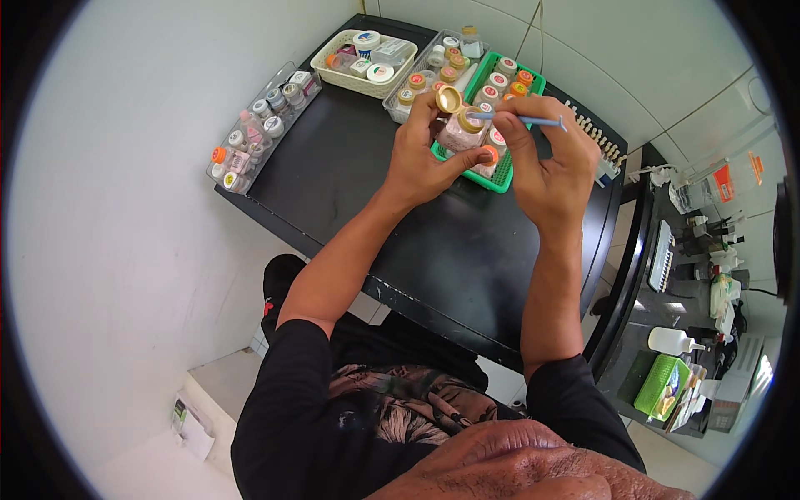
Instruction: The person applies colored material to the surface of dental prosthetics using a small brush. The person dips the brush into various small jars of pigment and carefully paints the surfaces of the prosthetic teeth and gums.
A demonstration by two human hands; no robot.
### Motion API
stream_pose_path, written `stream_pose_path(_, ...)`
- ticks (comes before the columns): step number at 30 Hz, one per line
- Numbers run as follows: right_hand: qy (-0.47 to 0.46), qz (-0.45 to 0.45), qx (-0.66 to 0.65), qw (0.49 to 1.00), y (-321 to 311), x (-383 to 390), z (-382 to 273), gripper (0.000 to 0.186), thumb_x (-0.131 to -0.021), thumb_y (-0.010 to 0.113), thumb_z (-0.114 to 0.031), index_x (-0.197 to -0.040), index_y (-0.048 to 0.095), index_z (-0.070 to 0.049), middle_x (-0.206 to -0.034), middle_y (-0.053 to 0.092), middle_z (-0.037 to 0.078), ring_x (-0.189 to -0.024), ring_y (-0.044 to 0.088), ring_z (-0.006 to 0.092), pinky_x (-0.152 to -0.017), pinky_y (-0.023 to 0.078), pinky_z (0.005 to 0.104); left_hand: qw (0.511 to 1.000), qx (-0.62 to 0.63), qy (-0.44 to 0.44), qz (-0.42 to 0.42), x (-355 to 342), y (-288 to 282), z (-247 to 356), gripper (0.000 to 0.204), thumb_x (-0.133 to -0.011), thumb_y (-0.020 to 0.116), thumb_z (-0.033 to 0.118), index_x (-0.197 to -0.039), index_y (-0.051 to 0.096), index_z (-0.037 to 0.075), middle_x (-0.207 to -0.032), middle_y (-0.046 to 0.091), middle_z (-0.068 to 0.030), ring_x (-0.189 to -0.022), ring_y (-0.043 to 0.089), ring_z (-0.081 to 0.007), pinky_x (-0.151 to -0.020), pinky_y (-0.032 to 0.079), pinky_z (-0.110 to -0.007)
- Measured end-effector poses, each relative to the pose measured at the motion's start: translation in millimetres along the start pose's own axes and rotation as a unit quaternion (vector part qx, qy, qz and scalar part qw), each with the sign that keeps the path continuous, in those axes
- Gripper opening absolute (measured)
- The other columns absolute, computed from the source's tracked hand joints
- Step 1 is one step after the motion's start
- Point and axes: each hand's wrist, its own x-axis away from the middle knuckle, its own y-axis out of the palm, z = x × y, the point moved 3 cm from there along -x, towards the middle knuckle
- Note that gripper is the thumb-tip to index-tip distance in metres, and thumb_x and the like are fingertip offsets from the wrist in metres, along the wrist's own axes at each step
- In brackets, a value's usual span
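Note:
My left hand (417, 162) holds a clear jar of pink powder (458, 137) with a gold rim; an open gold lid (448, 99) sits at its fingertips beside the jar's mouth. My right hand (546, 162) grips a slim light-blue tool (553, 122), its tip at the jar's mouth. Under and behind the jar is a green plastic basket (507, 182) holding jars with white and orange lids. A clear organiser (390, 108) of similar jars stands beside it.
On the black table (350, 158) are a cream basket (333, 77) of tubs, a clear rack (279, 137) of small bottles and a row of tooth-shaped samples (604, 142). A side counter (633, 350) at right holds a squeeze bottle (671, 340) and green basket (654, 387).

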Motion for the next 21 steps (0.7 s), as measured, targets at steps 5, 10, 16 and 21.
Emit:
stream_pose_path(5,0.193,-0.067,-0.12,0.972,6,12,13,0.022,-0.114,0.075,-0.019,-0.115,0.08,0.002,-0.103,0.082,0.006,-0.093,0.075,0.0154,-0.088,0.058,0.0309,1.0,0.015,0.008,-0.025,-2,-1,-5,0.079,-0.091,0.1,0.017,-0.149,0.05,-0.001,-0.135,0.075,-0.0184,-0.126,0.075,-0.0244,-0.109,0.061,-0.04)
stream_pose_path(10,0.191,-0.073,-0.101,0.974,0,13,17,0.027,-0.119,0.068,-0.023,-0.115,0.079,0.002,-0.103,0.082,0.005,-0.093,0.074,0.0138,-0.087,0.058,0.0297,0.998,0.025,-0.001,-0.059,0,-2,-4,0.07,-0.093,0.093,-0.002,-0.149,0.052,-0.001,-0.144,0.069,-0.0148,-0.138,0.067,-0.0229,-0.12,0.054,-0.041)
stream_pose_path(16,0.144,-0.04,-0.085,0.985,1,10,19,0.019,-0.114,0.074,-0.018,-0.108,0.079,-0.001,-0.092,0.082,0.01,-0.077,0.072,0.0184,-0.072,0.055,0.0333,0.997,-0.005,-0.002,-0.083,1,-1,-5,0.064,-0.094,0.092,-0.002,-0.149,0.059,-0.002,-0.143,0.068,-0.012,-0.136,0.067,-0.0208,-0.12,0.054,-0.04)
stream_pose_path(21,0.154,-0.046,-0.074,0.984,1,11,22,0.018,-0.114,0.073,-0.017,-0.109,0.079,-0.001,-0.091,0.081,0.01,-0.078,0.072,0.018,-0.073,0.055,0.0333,0.998,-0.052,0.035,-0.021,0,2,-7,0.062,-0.083,0.101,0.021,-0.134,0.072,-0.001,-0.126,0.075,-0.0127,-0.114,0.075,-0.0234,-0.095,0.061,-0.037)
